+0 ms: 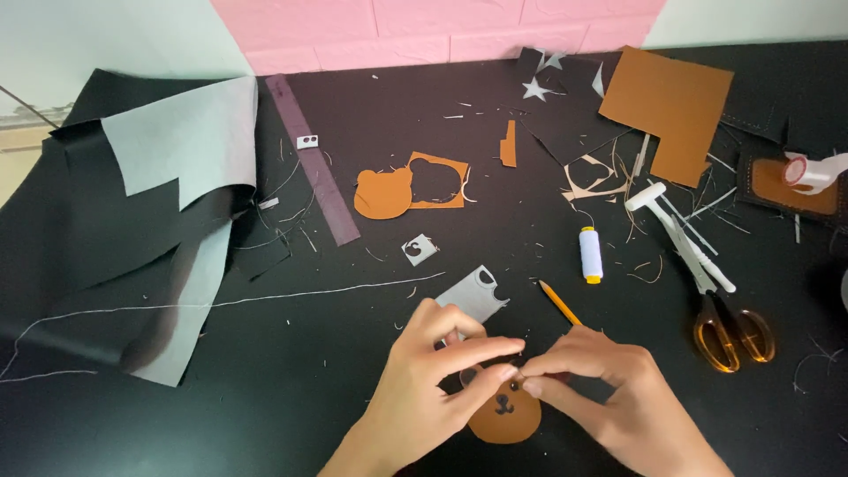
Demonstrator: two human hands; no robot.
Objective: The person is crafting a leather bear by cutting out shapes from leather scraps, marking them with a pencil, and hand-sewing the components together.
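Brown leather bear-face cutout (504, 417) sits low centre on the black counter (353, 397), left hand (424, 384) and right hand (609, 389) both pinching its top edge; yellow pencil (560, 303) lies just above.

Scraps and tools spread across your black work surface (371, 106).

On your far left lies a big sheet of black material (97, 238) with a grey sheet (181, 146) folded over it, and a long white thread (221, 303) trails across below them. A translucent purple ruler (315, 163) runs beside those. Near the middle you have a brown bear-shaped cutout (382, 194) touching the brown piece with a bear-shaped hole (440, 181). A grey cut piece (474, 293) and a yellow pencil (559, 303) lie closer to you. To the right stand a white thread spool (590, 254), a brown sheet (668, 106), white tools (680, 234) and amber-handled scissors (729, 331).
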